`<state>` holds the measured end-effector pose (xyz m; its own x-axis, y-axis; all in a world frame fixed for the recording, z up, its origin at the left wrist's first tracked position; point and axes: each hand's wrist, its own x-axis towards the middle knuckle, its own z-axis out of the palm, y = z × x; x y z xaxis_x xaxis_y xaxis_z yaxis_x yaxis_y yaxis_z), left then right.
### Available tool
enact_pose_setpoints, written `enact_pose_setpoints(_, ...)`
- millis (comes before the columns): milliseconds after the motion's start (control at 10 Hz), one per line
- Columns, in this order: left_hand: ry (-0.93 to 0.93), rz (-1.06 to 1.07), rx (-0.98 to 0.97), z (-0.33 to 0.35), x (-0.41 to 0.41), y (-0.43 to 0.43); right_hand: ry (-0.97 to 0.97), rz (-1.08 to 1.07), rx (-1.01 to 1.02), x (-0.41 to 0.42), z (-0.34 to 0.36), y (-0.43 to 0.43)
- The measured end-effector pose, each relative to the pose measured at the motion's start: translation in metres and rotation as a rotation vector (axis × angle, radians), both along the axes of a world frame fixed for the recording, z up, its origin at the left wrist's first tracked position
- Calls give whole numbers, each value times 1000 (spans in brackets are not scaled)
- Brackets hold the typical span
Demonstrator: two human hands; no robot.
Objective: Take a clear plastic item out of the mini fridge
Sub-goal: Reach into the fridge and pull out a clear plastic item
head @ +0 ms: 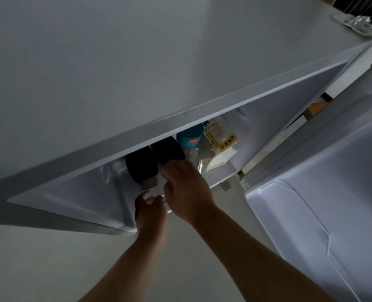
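Note:
I look down over the white top of the mini fridge (137, 62) into its open compartment. Both my hands reach in at the front edge. My left hand (150, 205) and my right hand (187, 188) are closed together around a pale, see-through plastic thing (157, 189) that shows only as a sliver between the fingers. Just behind my fingers lie two dark bottles (141, 164) on their sides. What the plastic item is, I cannot tell.
A teal-lidded clear jar (189, 136) and a packet with a yellow label (226, 142) sit further right inside. The fridge door (311, 214) hangs open at right. A dark object and a clear tray (359, 20) stand on the fridge top's far corner.

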<state>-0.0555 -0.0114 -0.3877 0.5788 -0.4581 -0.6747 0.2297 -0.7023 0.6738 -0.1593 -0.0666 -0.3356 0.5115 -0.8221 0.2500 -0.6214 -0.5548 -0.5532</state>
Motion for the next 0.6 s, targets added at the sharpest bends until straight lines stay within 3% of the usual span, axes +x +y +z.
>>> enact_pose_setpoints(100,116,-131,-196,-5,-22,-2,-236,-535,238,-37,-10,-5)
enact_pose_setpoints(200,282,-68,-242,5,-28,-16,-296,-784,547,-66,-29,-19)
enact_pose_setpoints(600,563,36,-91,9,-37,-51,-18,-697,646,-53,-61,-45)
